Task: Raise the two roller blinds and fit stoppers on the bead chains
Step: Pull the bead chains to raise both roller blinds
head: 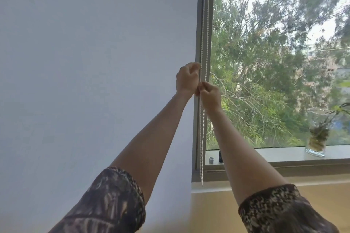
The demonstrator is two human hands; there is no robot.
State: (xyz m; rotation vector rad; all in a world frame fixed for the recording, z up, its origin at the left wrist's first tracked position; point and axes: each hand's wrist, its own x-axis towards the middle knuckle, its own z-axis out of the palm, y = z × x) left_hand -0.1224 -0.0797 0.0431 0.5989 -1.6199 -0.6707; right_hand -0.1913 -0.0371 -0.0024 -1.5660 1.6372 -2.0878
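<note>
Beside window glass [274,62], hands [198,85] grip vertically hanging bead chain [202,138].

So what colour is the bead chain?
White. The chain shows best in the head view, hanging beside the window frame.

A glass vase [316,134] stands on the white window sill [265,152] toward its right end, holding a plant whose brown roots fill the lower part and whose green leaves [339,108] lean out to the right. Far to the left of the vase, on the same sill near the window frame [199,24], sit two small things close together: a short grey cylinder [211,160] and, just to its right, a dark upright object [220,156] too small to identify. Behind the vase, through the window pane, leafy trees [265,53] fill the view, with pale buildings [329,60] showing above the vase. Below the sill lies a yellowish wall [246,195].
</note>
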